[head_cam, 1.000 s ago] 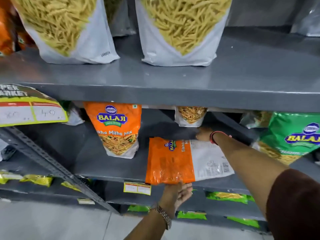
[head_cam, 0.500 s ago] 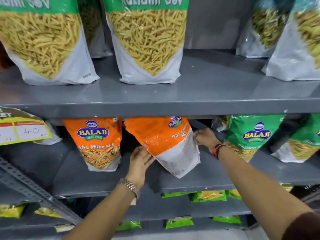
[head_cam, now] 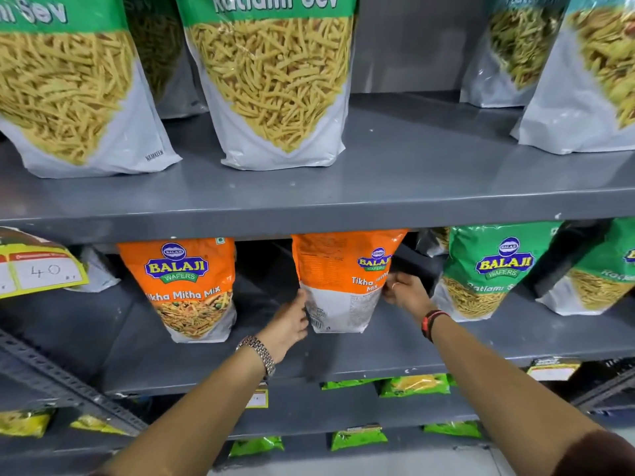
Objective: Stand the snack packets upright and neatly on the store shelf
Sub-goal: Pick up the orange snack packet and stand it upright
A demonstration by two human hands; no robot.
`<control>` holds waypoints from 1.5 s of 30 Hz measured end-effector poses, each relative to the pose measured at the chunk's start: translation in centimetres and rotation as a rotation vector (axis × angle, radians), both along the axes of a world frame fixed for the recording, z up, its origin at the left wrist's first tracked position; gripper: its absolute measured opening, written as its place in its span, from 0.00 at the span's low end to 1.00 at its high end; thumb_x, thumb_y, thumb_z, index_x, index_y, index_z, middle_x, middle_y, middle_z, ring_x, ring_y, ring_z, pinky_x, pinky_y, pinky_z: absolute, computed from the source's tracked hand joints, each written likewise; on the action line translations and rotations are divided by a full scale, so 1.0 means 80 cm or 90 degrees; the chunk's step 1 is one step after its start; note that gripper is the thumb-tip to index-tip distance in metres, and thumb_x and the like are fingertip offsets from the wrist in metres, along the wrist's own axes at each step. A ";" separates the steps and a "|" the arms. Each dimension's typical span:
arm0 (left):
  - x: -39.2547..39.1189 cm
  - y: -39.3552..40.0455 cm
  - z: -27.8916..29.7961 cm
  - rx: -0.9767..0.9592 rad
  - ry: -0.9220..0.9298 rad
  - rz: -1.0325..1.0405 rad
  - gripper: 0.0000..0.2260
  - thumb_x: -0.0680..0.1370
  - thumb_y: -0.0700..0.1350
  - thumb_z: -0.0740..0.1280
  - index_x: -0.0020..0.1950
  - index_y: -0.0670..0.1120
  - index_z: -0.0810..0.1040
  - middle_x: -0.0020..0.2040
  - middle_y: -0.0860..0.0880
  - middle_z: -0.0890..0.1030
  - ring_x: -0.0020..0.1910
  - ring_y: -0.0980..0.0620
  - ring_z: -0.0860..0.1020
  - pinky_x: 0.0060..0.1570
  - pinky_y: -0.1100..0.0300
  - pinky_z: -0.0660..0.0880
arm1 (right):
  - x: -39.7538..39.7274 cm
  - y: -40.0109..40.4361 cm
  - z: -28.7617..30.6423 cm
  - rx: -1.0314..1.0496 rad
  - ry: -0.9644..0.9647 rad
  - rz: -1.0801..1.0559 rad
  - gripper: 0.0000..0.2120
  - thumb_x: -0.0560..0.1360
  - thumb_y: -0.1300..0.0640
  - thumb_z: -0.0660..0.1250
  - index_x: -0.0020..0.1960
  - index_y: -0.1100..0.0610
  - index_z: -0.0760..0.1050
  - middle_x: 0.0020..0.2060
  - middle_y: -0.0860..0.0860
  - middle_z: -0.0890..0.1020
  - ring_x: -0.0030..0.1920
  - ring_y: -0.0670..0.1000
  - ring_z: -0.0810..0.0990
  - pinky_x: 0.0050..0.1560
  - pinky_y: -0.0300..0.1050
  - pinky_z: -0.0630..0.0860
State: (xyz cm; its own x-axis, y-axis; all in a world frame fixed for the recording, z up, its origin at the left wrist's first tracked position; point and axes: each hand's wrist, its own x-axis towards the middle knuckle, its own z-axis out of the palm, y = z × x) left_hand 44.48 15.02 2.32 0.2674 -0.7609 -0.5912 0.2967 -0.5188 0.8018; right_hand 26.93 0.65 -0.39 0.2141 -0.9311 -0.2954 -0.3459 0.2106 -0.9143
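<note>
both forearms reach up from the bottom of the view to the middle shelf (head_cam: pixel 395 355). left hand (head_cam: pixel 287 326), watch on the wrist, presses its fingers against the lower left edge of the orange packet (head_cam: pixel 338 286). right hand (head_cam: pixel 405 293), red band on the wrist, curls around the packet's right edge at mid height, thumb on the face and fingers behind. so both hands are closed lightly on the sides of this one packet, neither fully clenched.

change: a second ago this packet lay flat on the shelf, back face up, with the left hand under its front edge. half a second ago it was tipped up at a slant. now it stands nearly vertical, bottom on the shelf, top just under the upper shelf (head_cam: pixel 309 214) lip. the white printed panel with barcode faces out, so it looks like the back side forward, though glare and angle make that hard to confirm.

it sits well apart from the upright orange tikha mitha mix packet (head_cam: pixel 182 290) to its left and near the green packet (head_cam: pixel 491 269) on its right. further up, big sev bags (head_cam: pixel 271 80) stand on the upper shelf.

judgement: standing step is basically done; remaining is squaring it, maybe turning the front out, then letting go.
</note>
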 end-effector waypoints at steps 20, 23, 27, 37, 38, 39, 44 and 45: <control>-0.031 -0.064 -0.054 -0.082 -0.016 0.018 0.16 0.79 0.48 0.59 0.61 0.41 0.75 0.67 0.42 0.75 0.62 0.46 0.76 0.64 0.50 0.72 | -0.027 0.083 0.013 0.064 0.023 0.160 0.17 0.78 0.47 0.57 0.39 0.54 0.76 0.38 0.51 0.83 0.37 0.45 0.83 0.37 0.35 0.79; -0.037 -0.032 -0.060 -0.071 -0.078 0.048 0.18 0.80 0.47 0.58 0.69 0.44 0.69 0.72 0.46 0.69 0.71 0.46 0.68 0.71 0.49 0.64 | -0.041 0.060 0.013 0.026 0.022 0.053 0.14 0.78 0.49 0.57 0.48 0.58 0.75 0.46 0.57 0.81 0.40 0.50 0.81 0.43 0.45 0.78; -0.062 0.009 -0.060 -0.081 -0.094 0.027 0.27 0.80 0.54 0.53 0.77 0.50 0.52 0.78 0.50 0.56 0.75 0.47 0.61 0.74 0.48 0.59 | -0.032 0.024 0.025 0.047 -0.049 -0.056 0.22 0.79 0.47 0.55 0.62 0.63 0.72 0.59 0.60 0.79 0.59 0.60 0.78 0.63 0.56 0.74; -0.118 -0.008 -0.043 -0.113 0.069 0.073 0.26 0.80 0.59 0.46 0.75 0.49 0.61 0.75 0.48 0.65 0.74 0.51 0.63 0.75 0.53 0.55 | 0.028 0.007 0.049 0.129 -0.097 0.061 0.37 0.76 0.35 0.37 0.60 0.55 0.76 0.62 0.58 0.78 0.61 0.57 0.76 0.65 0.49 0.68; -0.117 -0.012 -0.045 -0.124 0.069 0.084 0.26 0.80 0.59 0.45 0.73 0.49 0.64 0.74 0.47 0.67 0.73 0.50 0.65 0.75 0.53 0.56 | 0.024 0.011 0.048 0.121 -0.101 0.062 0.35 0.76 0.36 0.37 0.55 0.53 0.78 0.60 0.57 0.79 0.61 0.57 0.76 0.63 0.48 0.69; -0.115 -0.016 -0.046 -0.130 0.068 0.094 0.26 0.80 0.59 0.45 0.72 0.49 0.67 0.73 0.47 0.68 0.72 0.50 0.66 0.75 0.52 0.57 | 0.019 0.014 0.047 0.112 -0.106 0.061 0.34 0.76 0.36 0.37 0.52 0.51 0.79 0.59 0.57 0.80 0.63 0.58 0.76 0.62 0.49 0.69; -0.084 -0.055 -0.035 -0.095 0.100 0.192 0.29 0.79 0.62 0.45 0.65 0.47 0.74 0.67 0.44 0.75 0.67 0.45 0.73 0.63 0.55 0.70 | -0.018 0.034 0.041 0.090 -0.144 0.058 0.31 0.77 0.38 0.36 0.60 0.49 0.72 0.68 0.56 0.73 0.64 0.53 0.73 0.66 0.49 0.66; -0.079 -0.064 -0.031 -0.101 0.106 0.191 0.28 0.79 0.61 0.45 0.63 0.48 0.75 0.67 0.44 0.76 0.66 0.44 0.73 0.59 0.55 0.71 | -0.024 0.038 0.039 0.095 -0.152 0.053 0.31 0.77 0.38 0.36 0.62 0.50 0.71 0.69 0.56 0.71 0.65 0.53 0.72 0.66 0.50 0.66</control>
